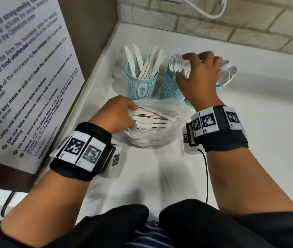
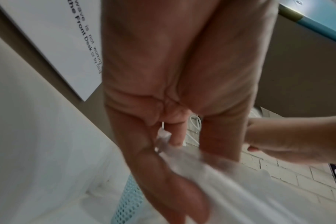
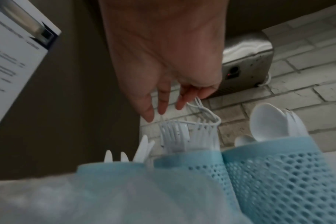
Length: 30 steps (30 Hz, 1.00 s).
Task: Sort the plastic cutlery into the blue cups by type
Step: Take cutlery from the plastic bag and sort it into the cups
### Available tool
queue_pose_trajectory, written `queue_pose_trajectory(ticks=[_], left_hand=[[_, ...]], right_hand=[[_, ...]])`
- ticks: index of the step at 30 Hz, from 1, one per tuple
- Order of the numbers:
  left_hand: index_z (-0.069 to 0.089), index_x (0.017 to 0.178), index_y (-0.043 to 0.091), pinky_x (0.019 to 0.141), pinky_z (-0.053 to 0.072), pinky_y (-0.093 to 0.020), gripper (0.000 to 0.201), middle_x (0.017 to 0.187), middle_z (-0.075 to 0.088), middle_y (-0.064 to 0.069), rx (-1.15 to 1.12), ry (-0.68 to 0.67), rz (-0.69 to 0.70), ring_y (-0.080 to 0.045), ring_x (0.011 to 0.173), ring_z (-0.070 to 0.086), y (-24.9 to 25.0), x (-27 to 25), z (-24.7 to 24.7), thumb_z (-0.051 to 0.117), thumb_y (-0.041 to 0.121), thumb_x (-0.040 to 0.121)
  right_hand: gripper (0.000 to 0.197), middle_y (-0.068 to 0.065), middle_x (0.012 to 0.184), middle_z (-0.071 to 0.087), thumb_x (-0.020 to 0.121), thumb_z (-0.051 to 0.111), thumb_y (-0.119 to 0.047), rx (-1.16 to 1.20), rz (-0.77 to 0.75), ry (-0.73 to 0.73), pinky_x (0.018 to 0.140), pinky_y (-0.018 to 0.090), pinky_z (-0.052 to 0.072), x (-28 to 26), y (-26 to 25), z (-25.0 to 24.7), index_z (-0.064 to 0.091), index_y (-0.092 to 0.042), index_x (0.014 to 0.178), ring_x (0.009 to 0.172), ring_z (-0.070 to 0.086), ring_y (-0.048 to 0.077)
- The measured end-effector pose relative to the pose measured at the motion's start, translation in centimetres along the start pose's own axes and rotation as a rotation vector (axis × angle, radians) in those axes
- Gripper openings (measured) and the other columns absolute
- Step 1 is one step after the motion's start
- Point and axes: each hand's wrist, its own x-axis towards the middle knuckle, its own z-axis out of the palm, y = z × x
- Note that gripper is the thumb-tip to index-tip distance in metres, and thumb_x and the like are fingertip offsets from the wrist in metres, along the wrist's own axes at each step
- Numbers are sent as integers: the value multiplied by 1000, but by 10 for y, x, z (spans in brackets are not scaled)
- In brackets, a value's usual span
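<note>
Three blue mesh cups stand in a row on the white counter: the left cup (image 1: pixel 142 83) with knives (image 1: pixel 138 58), the middle cup (image 1: pixel 169 88) with forks (image 1: pixel 176 63), and the right cup (image 3: pixel 278 166) with spoons (image 3: pixel 267 121). My right hand (image 1: pixel 185 66) hovers over the fork cup (image 3: pixel 192 162). Its loosely extended fingertips (image 3: pixel 149 116) touch the fork tines (image 3: pixel 175 136) and hold nothing that I can see. In front of the cups lies a clear plastic bag (image 1: pixel 158 122) with white cutlery inside. My left hand (image 1: pixel 131 115) grips the bag's left edge, pinching the plastic (image 2: pixel 163 141).
A printed notice (image 1: pixel 17 77) hangs on the brown panel to the left. A brick wall (image 1: pixel 249 29) with a white cable (image 1: pixel 208 11) runs behind the cups. A steel appliance (image 3: pixel 246 60) sits on the wall. White counter (image 1: pixel 267 158) stretches to the right.
</note>
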Motion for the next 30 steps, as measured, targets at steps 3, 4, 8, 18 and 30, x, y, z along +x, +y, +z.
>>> queue_pose_trajectory(ticks=[3,4,8,18,30], left_hand=[[56,124,16,84,36,-18,58,130,53,-2,37,-22,7,-17,111,52,1,-2,-2,77,7,71],[55,125,16,83,37,-19,59,130,53,-1,45,-27,13,-17,110,52,1,-2,-2,77,7,71],[53,128,15,83,36,-18,61,131,53,-2,57,-23,34,-18,114,52,2,-2,-4,75,4,71],[49,131,16,86,32,-17,64,134,47,-3,66,-23,68,-20,116,49,0,-4,-4,73,5,73],[48,133,17,85,32,-17,67,135,45,-2,58,-25,83,-23,113,52,-2,-3,-3,73,1,73]], right_hand=[[19,7,94,64,78,56,-13,285,-239,15,73,18,37,-6,-17,-13,69,-13,92,82,57,16],[19,3,86,66,77,56,-8,339,-286,-133,65,9,38,-10,-22,-16,71,-13,87,69,56,7],[18,-4,73,68,79,62,-5,216,-270,-788,60,4,44,-27,-36,-13,74,-15,88,64,63,5],[32,11,110,53,76,67,-13,15,-262,-739,83,35,45,-57,-28,28,55,-12,105,100,52,28],[21,4,103,63,75,68,-19,-14,-276,-666,77,31,46,-60,-22,38,63,-18,96,96,57,23]])
